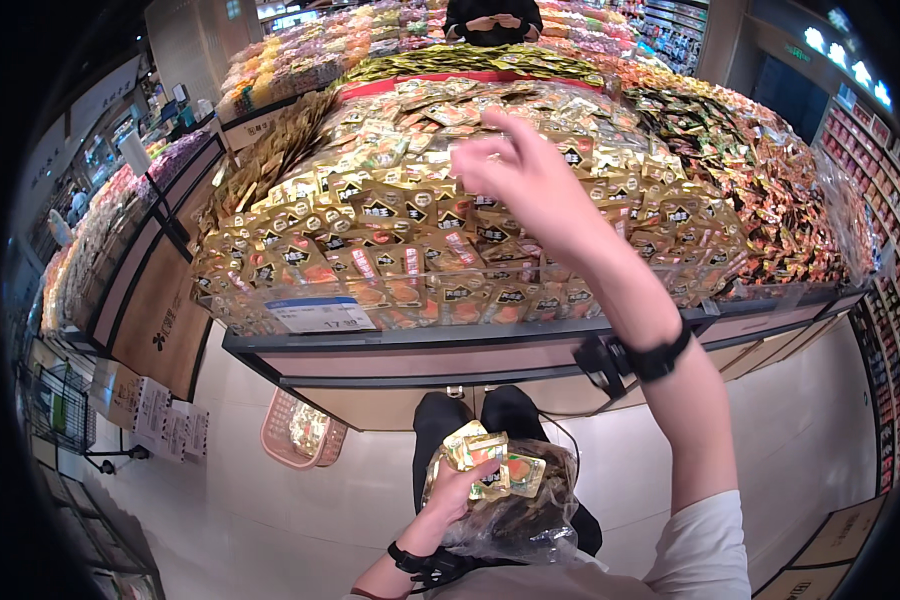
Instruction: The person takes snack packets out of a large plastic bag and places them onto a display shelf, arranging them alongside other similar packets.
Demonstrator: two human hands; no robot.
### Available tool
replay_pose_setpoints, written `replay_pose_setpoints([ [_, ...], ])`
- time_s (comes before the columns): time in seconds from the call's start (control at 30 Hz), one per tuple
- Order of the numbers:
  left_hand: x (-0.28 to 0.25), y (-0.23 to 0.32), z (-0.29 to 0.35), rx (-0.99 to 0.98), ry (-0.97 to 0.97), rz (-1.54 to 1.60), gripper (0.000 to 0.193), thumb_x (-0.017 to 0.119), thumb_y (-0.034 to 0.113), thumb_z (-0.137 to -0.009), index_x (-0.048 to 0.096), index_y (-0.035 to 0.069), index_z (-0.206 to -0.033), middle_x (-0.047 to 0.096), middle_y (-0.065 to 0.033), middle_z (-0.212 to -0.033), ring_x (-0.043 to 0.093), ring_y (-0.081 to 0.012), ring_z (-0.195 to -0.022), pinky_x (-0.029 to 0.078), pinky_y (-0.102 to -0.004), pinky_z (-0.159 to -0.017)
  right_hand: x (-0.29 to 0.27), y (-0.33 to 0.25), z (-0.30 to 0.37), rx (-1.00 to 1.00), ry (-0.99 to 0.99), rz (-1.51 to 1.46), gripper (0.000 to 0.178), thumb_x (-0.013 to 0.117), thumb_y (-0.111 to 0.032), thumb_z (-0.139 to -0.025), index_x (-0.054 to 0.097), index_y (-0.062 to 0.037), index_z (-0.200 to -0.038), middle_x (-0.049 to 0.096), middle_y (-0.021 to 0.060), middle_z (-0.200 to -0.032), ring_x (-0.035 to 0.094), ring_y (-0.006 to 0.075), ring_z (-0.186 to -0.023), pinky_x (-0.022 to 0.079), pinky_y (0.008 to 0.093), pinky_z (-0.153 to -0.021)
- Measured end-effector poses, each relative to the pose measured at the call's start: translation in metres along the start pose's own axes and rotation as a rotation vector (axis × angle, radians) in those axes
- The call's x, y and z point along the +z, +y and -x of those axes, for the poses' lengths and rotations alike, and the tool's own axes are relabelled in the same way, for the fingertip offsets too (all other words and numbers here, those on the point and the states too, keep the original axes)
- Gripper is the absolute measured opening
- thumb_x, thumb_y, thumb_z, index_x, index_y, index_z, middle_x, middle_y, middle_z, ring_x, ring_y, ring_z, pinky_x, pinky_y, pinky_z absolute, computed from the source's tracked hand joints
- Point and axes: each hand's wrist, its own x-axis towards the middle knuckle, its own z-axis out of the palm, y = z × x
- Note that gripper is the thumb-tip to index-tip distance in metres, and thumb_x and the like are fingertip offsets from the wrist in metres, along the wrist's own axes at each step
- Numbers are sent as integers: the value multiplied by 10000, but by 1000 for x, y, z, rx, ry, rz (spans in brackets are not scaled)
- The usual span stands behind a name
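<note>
Lettering on gold packets point(375, 208); price card point(322, 315) on bin point(450, 361).

Sev. shiny gold pkts point(486, 447) w/ dark labels, flat, diff. angles, over crumpled clear bag point(520, 524)

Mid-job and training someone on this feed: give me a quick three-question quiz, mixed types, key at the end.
1. Multiple choice. What does the left hand hold?
a) a metal scoop
b) flat, shiny gold packets
c) a white paper cup

2. True or false? A pink plastic basket stands on the pale, glossy floor, left of the person's black-clad legs.

3. Fill the gap. The raised right hand belongs to an arm with a black ____ around it near the wrist.

Key: 1 b; 2 true; 3 strap.
</note>
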Motion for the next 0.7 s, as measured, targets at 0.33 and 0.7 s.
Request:
replay_pose_setpoints([
  [0.33,12,5,14,33,-75,100,433,744,-17,-827,594,29,-1230,667,-66,-1174,647,-175,-1063,537,-335,-919,-12,80,261,555,-666,330,764,792,-370,-848,458,52,-1390,612,268,-1201,629,395,-1094,510,415,-924],
  [0.7,9,9,7,-44,86,286,369,629,61,-936,548,3,-1291,664,-105,-1140,689,-215,-971,597,-375,-816,29,129,296,861,-186,-118,357,770,-122,-883,629,-11,-1190,663,-6,-887,586,54,-762,500,240,-683],
])
